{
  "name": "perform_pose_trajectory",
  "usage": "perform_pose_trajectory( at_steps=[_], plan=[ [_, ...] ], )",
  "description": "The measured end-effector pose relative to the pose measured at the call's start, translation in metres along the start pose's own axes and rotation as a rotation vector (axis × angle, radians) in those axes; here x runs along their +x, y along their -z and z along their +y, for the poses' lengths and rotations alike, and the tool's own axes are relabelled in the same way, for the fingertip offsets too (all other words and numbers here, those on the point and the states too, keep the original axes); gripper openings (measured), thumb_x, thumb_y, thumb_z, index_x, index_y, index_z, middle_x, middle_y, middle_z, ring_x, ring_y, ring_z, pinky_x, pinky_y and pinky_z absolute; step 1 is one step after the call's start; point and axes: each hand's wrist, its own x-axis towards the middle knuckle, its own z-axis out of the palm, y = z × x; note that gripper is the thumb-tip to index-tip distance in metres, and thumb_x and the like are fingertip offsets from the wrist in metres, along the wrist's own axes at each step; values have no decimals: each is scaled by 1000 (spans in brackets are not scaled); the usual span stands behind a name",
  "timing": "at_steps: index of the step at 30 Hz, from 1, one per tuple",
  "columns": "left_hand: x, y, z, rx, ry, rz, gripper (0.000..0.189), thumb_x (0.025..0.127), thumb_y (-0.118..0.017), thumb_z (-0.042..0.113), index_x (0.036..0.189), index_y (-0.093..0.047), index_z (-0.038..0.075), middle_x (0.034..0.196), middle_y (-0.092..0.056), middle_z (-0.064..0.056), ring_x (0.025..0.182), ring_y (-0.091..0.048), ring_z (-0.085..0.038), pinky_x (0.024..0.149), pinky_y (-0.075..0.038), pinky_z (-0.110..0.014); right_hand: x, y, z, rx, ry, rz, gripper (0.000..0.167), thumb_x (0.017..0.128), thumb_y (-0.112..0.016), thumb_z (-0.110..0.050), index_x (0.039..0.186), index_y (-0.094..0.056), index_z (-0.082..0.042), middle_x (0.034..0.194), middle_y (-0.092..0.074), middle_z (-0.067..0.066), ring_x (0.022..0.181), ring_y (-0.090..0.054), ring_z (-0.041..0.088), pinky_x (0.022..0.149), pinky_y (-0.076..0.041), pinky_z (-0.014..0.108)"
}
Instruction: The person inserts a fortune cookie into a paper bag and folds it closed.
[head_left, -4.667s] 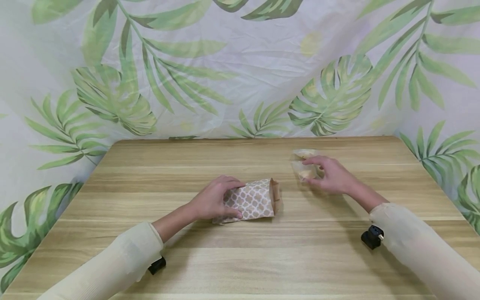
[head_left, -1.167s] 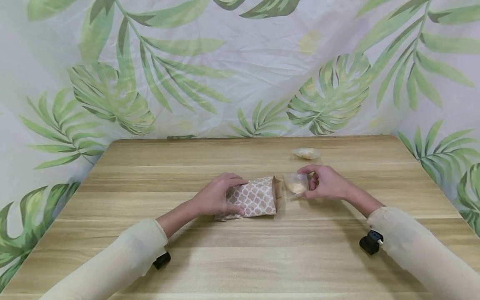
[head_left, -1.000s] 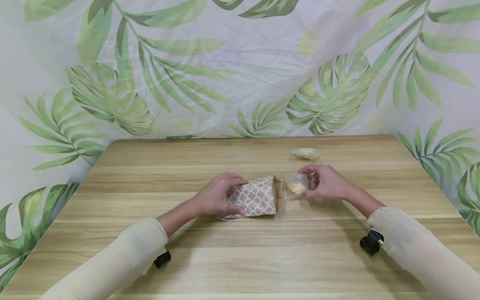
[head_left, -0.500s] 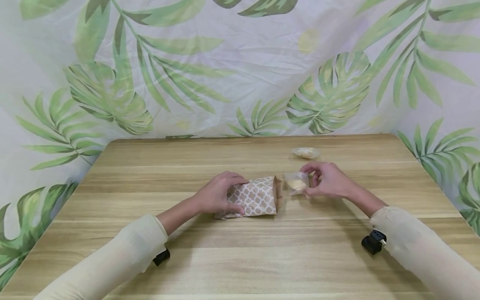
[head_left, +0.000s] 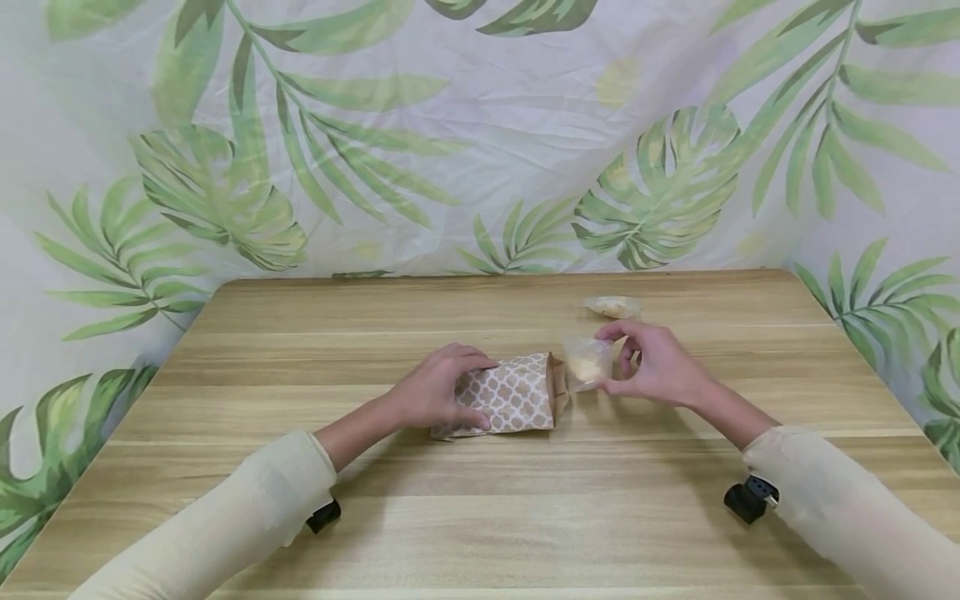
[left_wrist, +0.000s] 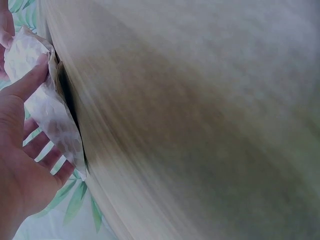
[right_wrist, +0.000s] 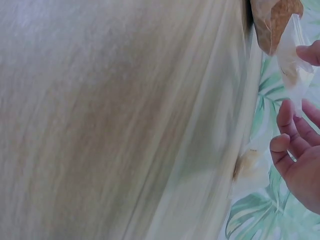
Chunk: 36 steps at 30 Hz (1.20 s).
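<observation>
A paper bag (head_left: 510, 393) with a white and tan lattice print lies on its side in the head view, its brown mouth facing right. My left hand (head_left: 431, 392) grips its closed end, thumb on the near side and fingers on the far side; the left wrist view shows the bag (left_wrist: 52, 110) between thumb and fingers. Just right of the mouth, my right hand (head_left: 660, 362) pinches a small clear packet (head_left: 587, 363) with something pale yellow inside. In the right wrist view the packet (right_wrist: 289, 67) hangs tilted close by the bag's brown mouth (right_wrist: 275, 22). The bag's inside is hidden.
A second clear packet (head_left: 613, 307) with pale contents lies farther back on the wooden table (head_left: 480, 533), behind my right hand. A leaf-printed cloth (head_left: 390, 150) hangs behind the table's back edge. Black wrist cameras (head_left: 750, 500) sit under both sleeves.
My right hand has brought one packet from beside the other to the bag's mouth, and lately tilted it up. The other packet stays at the back. My left hand keeps its grip.
</observation>
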Motion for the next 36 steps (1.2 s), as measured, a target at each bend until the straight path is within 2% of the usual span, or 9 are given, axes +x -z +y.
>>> perform_pose_trajectory(
  at_steps=[4, 9, 17, 24, 29, 36],
  plan=[
    [0, -1, 0, 3, -5, 0, 84, 70, -96, 39, 138, -63, 2, 139, -63, -15, 130, -56, -33, 112, -45, -49, -1, -6, -4, -18, 21, 28, 54, 72, -92, -8, 117, -66, 3, 88, -68, 5, 63, -57, 12, 64, -46, 26],
    [0, 0, 0, 1, -7, 2, 84, 71, -96, 39, 138, -63, 2, 139, -62, -15, 130, -56, -33, 112, -45, -49, -2, -12, -11, -32, 64, 28, 54, 70, -94, -9, 116, -66, 1, 77, -63, 1, 66, -57, 13, 59, -43, 25],
    [-1, 0, 0, 2, -1, 0, 84, 72, -95, 39, 139, -63, 2, 140, -62, -16, 131, -55, -33, 112, -45, -49, -4, -15, -13, 4, 58, -6, 56, 69, -95, -11, 116, -67, 1, 70, -61, 1, 65, -58, 15, 62, -43, 25],
    [-1, 0, 0, 4, -4, 1, 84, 72, -95, 39, 139, -63, 1, 139, -62, -16, 130, -55, -33, 112, -45, -49, -4, -17, -14, -12, 37, -34, 52, 73, -93, -15, 115, -67, 0, 73, -63, 1, 67, -58, 13, 62, -45, 25],
    [-1, 0, 0, 5, -4, -2, 84, 72, -95, 39, 139, -63, 1, 139, -62, -16, 130, -55, -33, 112, -45, -49, -3, -17, -15, -22, 42, -62, 51, 74, -92, -17, 114, -67, 1, 82, -66, 1, 68, -58, 11, 66, -48, 28],
    [-2, 1, 1, 6, 1, -3, 84, 72, -95, 40, 139, -63, 2, 140, -62, -15, 131, -55, -33, 112, -45, -49, 2, -17, -20, -102, 33, -115, 52, 74, -91, -18, 117, -68, 0, 82, -64, -1, 71, -58, 11, 68, -49, 29]
  ],
)
